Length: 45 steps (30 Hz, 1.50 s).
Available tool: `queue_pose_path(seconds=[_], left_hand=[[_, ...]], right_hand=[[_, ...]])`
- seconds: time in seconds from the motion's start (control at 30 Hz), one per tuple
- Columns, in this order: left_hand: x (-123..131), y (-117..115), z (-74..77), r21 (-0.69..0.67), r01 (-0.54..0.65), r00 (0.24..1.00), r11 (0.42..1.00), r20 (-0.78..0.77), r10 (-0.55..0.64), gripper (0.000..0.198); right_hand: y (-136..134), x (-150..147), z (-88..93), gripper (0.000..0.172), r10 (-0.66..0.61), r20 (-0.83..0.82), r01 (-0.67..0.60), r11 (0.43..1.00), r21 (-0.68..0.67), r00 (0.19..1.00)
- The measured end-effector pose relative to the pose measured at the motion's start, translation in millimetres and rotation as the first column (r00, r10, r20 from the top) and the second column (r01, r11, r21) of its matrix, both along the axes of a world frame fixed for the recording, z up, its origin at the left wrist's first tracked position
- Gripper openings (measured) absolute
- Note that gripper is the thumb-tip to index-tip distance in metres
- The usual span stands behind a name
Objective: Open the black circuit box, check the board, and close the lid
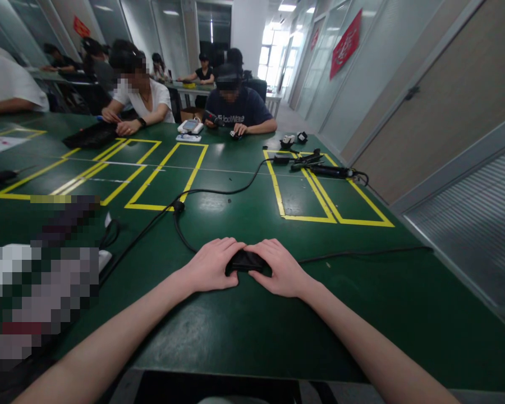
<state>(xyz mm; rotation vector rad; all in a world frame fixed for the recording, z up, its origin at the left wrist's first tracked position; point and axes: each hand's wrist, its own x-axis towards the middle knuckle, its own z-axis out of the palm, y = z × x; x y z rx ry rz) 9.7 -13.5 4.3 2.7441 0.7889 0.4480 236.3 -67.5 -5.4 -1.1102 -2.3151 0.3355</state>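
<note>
A black power adapter [247, 260], a glossy block, rests on or just above the green table between my two hands. Around its left end my left hand [214, 265] is closed, with the thumb on the near edge and the fingers over the far side. My right hand [281, 268] grips the other end in the same way, and the index fingertips nearly meet. One black cable [180, 231] comes out beyond my left hand and runs up to a dark knot or plug. Another black cable [366, 253] stretches right from my right hand. The adapter's underside is hidden.
Yellow tape rectangles [332, 220] mark the green table [202, 336]. Black tools and cords [320, 167] lie at the far right. Across the table, one person [239, 106] handles small parts and another [138, 95] works at a black tray [90, 136]. Blurred-out items cover the left.
</note>
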Motion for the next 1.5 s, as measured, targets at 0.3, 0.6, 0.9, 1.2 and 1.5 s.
queue_pose_path(seconds=[0.3,0.6,0.9,1.2,1.5], left_hand=[[-3,2,0.3,0.079,0.019,0.999,0.997,0.044,-0.023,0.043],[-4,3,-1.3,0.124,0.034,0.995,0.992,0.094,-0.046,0.044],[12,-4,-12.5,0.113,-0.040,0.998,0.993,0.048,0.035,0.049],[19,-7,-8.4,0.124,-0.058,0.995,0.991,-0.068,0.066,0.032],[17,-3,-4.0,0.137,-0.004,0.976,0.991,-0.213,0.033,0.026]], right_hand=[[1,2,-0.9,0.039,-0.060,0.007,0.060,0.998,-0.032,0.998],[1,5,-2.0,0.032,-0.078,0.041,0.081,0.994,-0.071,0.996],[9,1,-12.9,0.039,-0.188,-0.044,0.181,0.976,-0.116,0.981],[10,-2,-18.9,0.040,-0.350,-0.040,0.337,0.923,-0.188,0.936],[6,-2,-6.7,0.037,-0.312,-0.023,0.295,0.918,-0.266,0.950]])
